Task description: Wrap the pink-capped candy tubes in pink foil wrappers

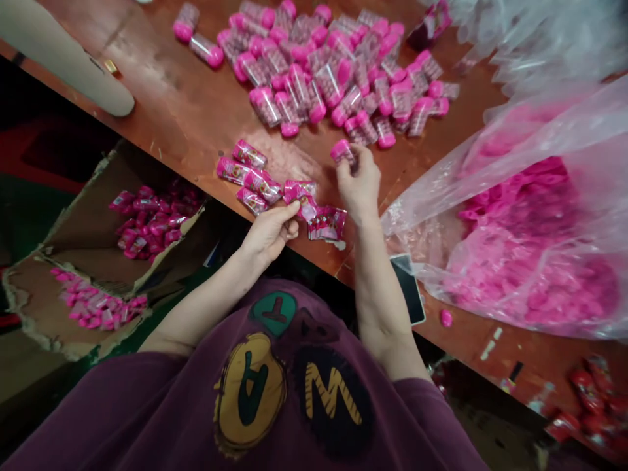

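Observation:
My left hand (pixel 273 231) pinches a pink printed wrapper sleeve (pixel 301 198) between thumb and fingers. To the right of it, my right hand (pixel 361 182) is closed on a small clear jar with a pink cap (pixel 342 152), tilted just above the tabletop. Flat pink wrappers (pixel 326 224) lie in a small stack by the table edge, beside the left fingertips. Several wrapped jars (pixel 250 175) rest on the table left of the held wrapper. Beyond both hands spreads a big pile of unwrapped pink-capped jars (pixel 318 72).
On the right, a clear plastic bag (pixel 426 229) holds pink parts, with a dark-screened phone (pixel 407 290) beside it. A cardboard box (pixel 93 242) of pink packs stands below the brown table (pixel 161 131) at left. Red packs (pixel 591 399) lie at lower right.

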A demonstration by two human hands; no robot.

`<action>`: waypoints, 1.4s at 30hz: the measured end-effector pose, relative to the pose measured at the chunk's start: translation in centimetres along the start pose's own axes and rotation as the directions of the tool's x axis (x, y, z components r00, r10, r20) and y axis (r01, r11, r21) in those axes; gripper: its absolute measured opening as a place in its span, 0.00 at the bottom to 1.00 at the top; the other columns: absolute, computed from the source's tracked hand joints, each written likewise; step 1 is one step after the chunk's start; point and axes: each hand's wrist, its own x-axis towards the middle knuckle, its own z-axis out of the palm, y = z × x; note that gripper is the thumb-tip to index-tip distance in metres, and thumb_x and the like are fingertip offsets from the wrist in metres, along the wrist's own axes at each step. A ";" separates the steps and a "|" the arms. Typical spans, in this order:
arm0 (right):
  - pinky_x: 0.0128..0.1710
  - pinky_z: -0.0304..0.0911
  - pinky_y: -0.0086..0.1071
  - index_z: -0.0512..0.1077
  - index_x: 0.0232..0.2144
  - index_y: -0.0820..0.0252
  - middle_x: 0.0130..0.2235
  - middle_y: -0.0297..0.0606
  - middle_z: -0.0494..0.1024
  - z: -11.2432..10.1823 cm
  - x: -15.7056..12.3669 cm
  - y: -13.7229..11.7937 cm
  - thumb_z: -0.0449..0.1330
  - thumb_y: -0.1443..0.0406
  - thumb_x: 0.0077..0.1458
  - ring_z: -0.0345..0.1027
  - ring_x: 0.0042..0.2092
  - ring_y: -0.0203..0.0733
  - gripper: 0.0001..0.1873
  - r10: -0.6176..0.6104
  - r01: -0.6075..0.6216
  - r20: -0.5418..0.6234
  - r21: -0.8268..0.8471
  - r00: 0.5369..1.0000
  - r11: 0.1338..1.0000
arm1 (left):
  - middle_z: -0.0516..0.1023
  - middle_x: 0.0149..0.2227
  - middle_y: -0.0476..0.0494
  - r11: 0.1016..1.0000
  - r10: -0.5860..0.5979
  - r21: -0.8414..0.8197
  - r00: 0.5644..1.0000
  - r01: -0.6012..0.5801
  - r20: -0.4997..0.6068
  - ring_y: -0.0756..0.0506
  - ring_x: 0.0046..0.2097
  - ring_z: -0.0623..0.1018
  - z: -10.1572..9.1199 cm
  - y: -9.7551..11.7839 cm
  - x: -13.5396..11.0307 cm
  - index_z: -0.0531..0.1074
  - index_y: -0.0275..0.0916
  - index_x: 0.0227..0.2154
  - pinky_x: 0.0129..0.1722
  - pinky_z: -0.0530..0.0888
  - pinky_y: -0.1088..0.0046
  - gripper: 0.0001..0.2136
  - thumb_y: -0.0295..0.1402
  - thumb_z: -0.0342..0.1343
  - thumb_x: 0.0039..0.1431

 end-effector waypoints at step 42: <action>0.76 0.58 0.58 0.80 0.47 0.49 0.71 0.41 0.73 -5.5 -21.4 -5.0 0.68 0.56 0.63 0.62 0.75 0.55 0.11 -0.045 -0.016 0.159 0.360 0.986 0.933 | 0.75 0.21 0.50 0.963 -0.024 0.267 0.982 -0.028 0.189 0.55 0.21 0.70 -0.2 -5.9 -3.8 0.77 0.35 0.26 0.23 0.66 0.78 0.15 0.38 0.72 0.63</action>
